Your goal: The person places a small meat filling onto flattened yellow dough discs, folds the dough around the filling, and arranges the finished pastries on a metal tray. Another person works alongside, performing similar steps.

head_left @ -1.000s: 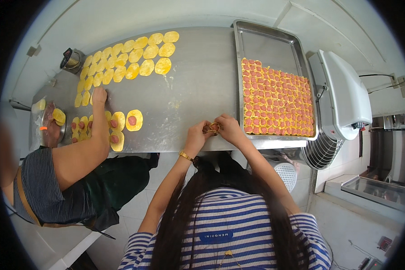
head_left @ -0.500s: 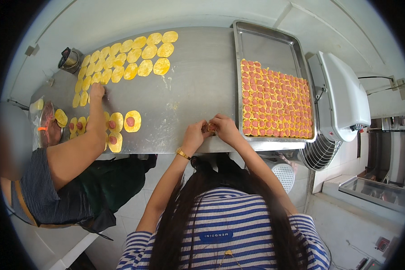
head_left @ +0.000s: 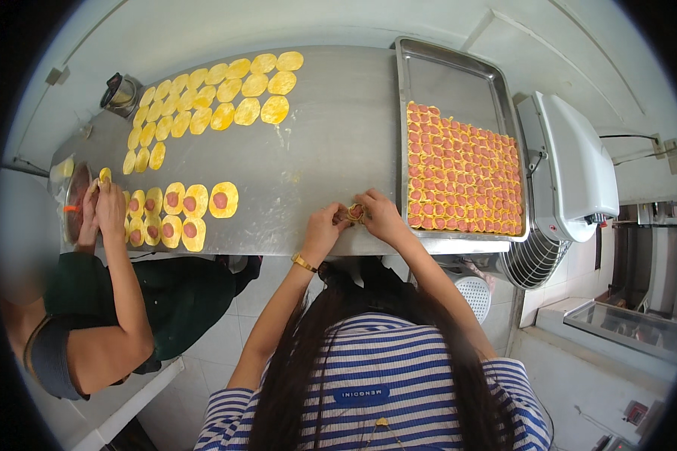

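As both hands meet above the desk's near edge: one dumpling [head_left: 355, 213], a yellow wrapper gathered around pink filling, sits between their fingertips, to the left of the tray's near corner.
Left hand [head_left: 326, 230]: fingers curled, pinching the dumpling from its left side; some of the fingertips are hidden.
Right hand [head_left: 380, 216]: thumb and fingers bent inward, pinching the same dumpling from the right, just beside the tray.
Left wrist: a gold-coloured watch [head_left: 305, 262].
Tray [head_left: 459, 71]: deep, metal, rectangular, lying on the right part of the desk [head_left: 338, 143].
Finished dumplings [head_left: 462, 177]: yellow with pink tops, packed side by side in close rows over the tray's near part.
Plain wrappers [head_left: 222, 116]: flat yellow rounds, laid in rows at the far left of the desk.
Topped wrappers [head_left: 223, 200]: two rows nearer the person, each flat round bearing a lump of pink filling.
Co-worker's hands [head_left: 111, 207]: at the left, raised near a metal bowl [head_left: 79, 225], with a yellow wrapper [head_left: 105, 174] at the fingers.
Canister [head_left: 120, 94]: metal, standing near the desk's far left corner.
White machine [head_left: 568, 161]: right of the tray, a wire guard [head_left: 538, 259] below it.
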`<state>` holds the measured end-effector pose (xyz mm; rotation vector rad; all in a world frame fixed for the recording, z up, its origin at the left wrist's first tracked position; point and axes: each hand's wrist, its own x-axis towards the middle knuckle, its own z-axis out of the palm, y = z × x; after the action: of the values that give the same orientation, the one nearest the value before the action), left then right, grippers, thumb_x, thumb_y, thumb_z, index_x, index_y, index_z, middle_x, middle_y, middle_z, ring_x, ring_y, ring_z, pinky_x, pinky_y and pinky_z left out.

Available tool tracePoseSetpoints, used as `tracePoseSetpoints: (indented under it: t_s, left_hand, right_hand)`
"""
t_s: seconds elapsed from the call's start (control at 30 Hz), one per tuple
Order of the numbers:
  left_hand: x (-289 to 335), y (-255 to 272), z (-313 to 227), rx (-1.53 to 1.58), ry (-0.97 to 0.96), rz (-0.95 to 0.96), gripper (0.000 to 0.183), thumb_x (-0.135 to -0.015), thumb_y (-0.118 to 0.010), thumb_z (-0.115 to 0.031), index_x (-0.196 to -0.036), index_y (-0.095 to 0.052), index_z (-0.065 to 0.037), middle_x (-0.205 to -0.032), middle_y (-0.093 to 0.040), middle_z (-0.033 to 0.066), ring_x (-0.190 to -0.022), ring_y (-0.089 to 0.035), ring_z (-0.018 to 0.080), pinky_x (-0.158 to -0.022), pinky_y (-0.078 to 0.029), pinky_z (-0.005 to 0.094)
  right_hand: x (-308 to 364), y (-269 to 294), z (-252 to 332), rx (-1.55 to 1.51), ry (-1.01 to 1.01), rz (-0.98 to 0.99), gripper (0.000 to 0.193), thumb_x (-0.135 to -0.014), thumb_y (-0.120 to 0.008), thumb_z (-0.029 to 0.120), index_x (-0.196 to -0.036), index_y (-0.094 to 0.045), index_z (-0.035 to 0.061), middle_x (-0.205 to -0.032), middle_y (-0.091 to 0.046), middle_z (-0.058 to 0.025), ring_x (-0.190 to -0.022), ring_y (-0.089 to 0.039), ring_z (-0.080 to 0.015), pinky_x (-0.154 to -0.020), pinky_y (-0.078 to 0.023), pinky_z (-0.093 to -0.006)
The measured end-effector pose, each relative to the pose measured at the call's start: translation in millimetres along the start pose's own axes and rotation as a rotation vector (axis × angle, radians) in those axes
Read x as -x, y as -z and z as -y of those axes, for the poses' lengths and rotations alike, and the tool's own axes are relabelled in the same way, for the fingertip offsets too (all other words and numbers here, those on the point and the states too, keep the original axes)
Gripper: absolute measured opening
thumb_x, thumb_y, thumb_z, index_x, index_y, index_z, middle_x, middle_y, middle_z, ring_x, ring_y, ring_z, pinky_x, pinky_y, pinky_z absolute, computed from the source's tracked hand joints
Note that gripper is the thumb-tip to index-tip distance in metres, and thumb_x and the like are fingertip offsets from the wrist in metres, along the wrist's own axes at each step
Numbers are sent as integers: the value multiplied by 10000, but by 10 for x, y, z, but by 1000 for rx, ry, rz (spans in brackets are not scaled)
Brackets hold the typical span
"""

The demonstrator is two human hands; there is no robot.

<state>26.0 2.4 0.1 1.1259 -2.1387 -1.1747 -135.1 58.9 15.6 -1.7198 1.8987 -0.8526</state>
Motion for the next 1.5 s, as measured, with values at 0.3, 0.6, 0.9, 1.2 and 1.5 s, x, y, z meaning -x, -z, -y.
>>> tracePoseSetpoints:
  t_s: [0.3, 0.6, 0.9, 1.2, 1.5]
  left_hand:
    - [84, 59, 102, 104, 32, 2, 148, -822, -639, -36, -961, -621, 13, -827, -670, 145, -747, -666, 227, -679, -515, 320]
    - [192, 147, 122, 1316, 530, -49, 261, -992, -431, -229, -1120, -559, -40, -1103, -614, 72, -990, -610, 203, -878, -509, 353]
    - [191, 25, 32, 1792, 409, 84, 244, -992, -420, -275, -1072, -565, -96, -1006, -622, 22, -973, -587, 150, -849, -474, 328]
    - [157, -93, -3, 1794, 409, -84, 250, -998, -404, -276, -1052, -570, -97, -1008, -626, 19, -946, -594, 130, -838, -471, 298]
    - [358, 462, 753, 649, 337, -657, 211, -947, -453, -129, -1059, -585, -8, -1009, -642, 107, -847, -631, 199, -743, -500, 321]
  right_hand:
    - [4, -50, 22, 70, 77, -88, 414, -690, -622, -38, -1093, -611, 55, -1008, -588, -141, -894, -596, -351, -776, -503, -406]
    - [-139, 92, 307, -473, 101, 71, 478, -702, -639, -53, -1162, -609, 74, -949, -602, -97, -829, -608, -231, -749, -524, -333]
    - [-134, 124, 843, -47, 164, 121, 385, -726, -621, 14, -1108, -609, 66, -1002, -604, -127, -858, -608, -315, -744, -508, -389]
    - [-172, 55, 878, 58, 197, 68, 289, -741, -618, 18, -1027, -612, 59, -981, -607, -115, -894, -595, -327, -762, -492, -412]
    - [-314, 232, 358, 50, 67, -66, 280, -741, -618, -3, -1017, -602, 41, -929, -605, -114, -844, -610, -304, -771, -494, -379]
